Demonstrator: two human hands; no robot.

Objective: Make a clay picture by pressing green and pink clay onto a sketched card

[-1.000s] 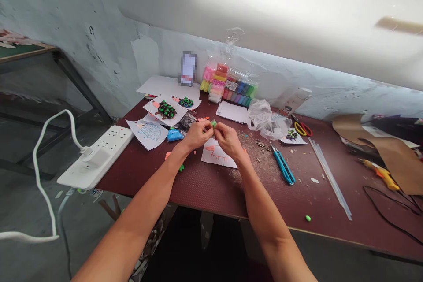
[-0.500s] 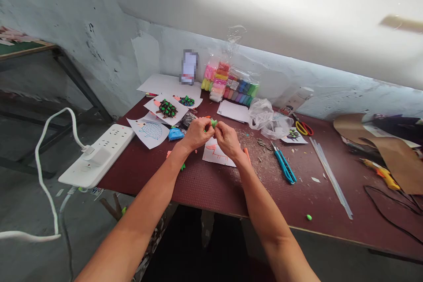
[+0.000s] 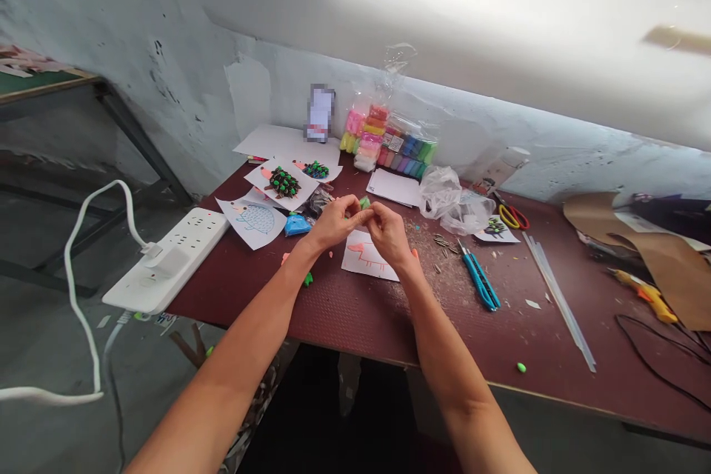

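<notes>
In the head view, the left hand (image 3: 337,224) and right hand (image 3: 387,232) meet above the counter (image 3: 344,318), each with its grip closed on a bit of green clay (image 3: 364,202). It pokes out beyond the fingertips, which hide how much each hand pinches.

Below them lies a paper with a red animal outline (image 3: 369,262); the part I can see carries only drawn lines, so this one looks barely begun, its body covering still to do. Further along are two hedgehog pictures, the nearer (image 3: 283,182) and the farther (image 3: 316,169), both thick with dark spines and green dabs; I'd judge them done or nearly so. The blue-outlined hedgehog (image 3: 256,220) looks bare of spines.

Loose seeds (image 3: 443,241) lie near the right hand (possibly the stuff of those spines), and a small green ball (image 3: 521,367) sits by the counter's near edge.
</notes>
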